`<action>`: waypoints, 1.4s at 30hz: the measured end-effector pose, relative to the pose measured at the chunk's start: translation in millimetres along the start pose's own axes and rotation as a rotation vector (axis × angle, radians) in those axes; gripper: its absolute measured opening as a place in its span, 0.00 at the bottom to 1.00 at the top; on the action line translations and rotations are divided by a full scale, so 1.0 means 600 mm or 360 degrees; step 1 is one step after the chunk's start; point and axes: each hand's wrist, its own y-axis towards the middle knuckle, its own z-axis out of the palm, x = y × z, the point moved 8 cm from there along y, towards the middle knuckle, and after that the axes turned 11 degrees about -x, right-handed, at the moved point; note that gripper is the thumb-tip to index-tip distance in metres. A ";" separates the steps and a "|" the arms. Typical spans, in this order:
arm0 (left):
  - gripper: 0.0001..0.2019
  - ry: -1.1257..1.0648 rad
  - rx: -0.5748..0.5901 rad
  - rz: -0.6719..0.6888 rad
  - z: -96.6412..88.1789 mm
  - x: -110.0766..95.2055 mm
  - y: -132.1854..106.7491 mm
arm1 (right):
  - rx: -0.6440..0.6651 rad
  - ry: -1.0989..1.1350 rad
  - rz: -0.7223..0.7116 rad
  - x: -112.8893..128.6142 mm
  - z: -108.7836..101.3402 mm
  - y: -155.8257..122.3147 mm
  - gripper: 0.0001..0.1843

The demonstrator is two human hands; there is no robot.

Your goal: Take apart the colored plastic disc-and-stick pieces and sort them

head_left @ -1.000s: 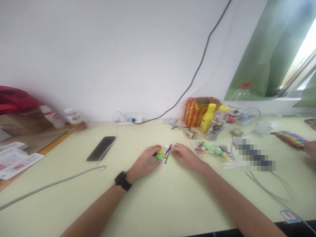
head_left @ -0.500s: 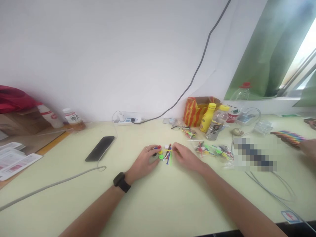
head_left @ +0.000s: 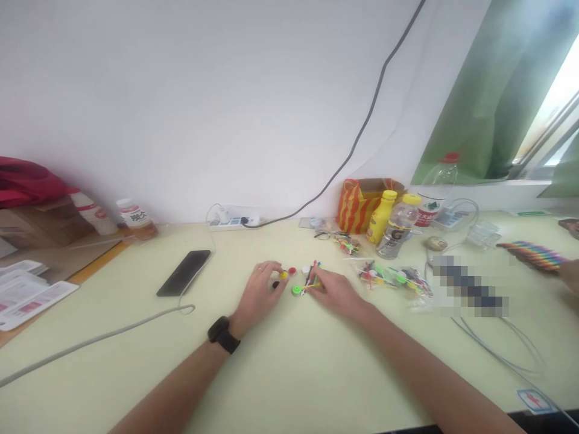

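Note:
My left hand [head_left: 261, 289] rests on the pale green table [head_left: 289, 367], fingers curled, pinching a small yellow round piece [head_left: 283, 275]. A black piece lies by its fingertips. A red round piece [head_left: 292, 270] and a green round piece [head_left: 297, 290] lie just to the right. My right hand [head_left: 332, 290] is closed on a thin yellow stick [head_left: 312, 286] beside a small bundle of coloured sticks [head_left: 310, 272]. A black watch [head_left: 223, 333] sits on my left wrist.
A black phone [head_left: 184, 272] and a grey cable [head_left: 94, 337] lie to the left. Clear bags of coloured parts [head_left: 393, 278] lie to the right, bottles [head_left: 392, 226] and a striped bag [head_left: 362, 202] behind. Another person's hand [head_left: 567, 274] holds rainbow sticks at the far right. A power strip [head_left: 233, 220] is by the wall.
My left hand has drawn slightly left with the yellow piece, uncovering the red and green pieces. My right hand has shifted down-left toward the green piece with a yellow stick.

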 end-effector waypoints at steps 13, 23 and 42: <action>0.07 -0.0277 0.0665 0.0015 0.043 -0.066 -0.040 | -0.0020 -0.0051 -0.0353 0.002 -0.020 0.000 0.15; 0.11 -0.0107 0.0324 -0.0144 0.036 0.010 -0.018 | 0.0001 -0.0181 -0.0473 0.023 0.010 -0.008 0.18; 0.22 -0.1091 0.0582 -0.0854 0.079 -0.019 -0.056 | 0.0151 0.0591 -0.0015 0.037 -0.047 -0.015 0.20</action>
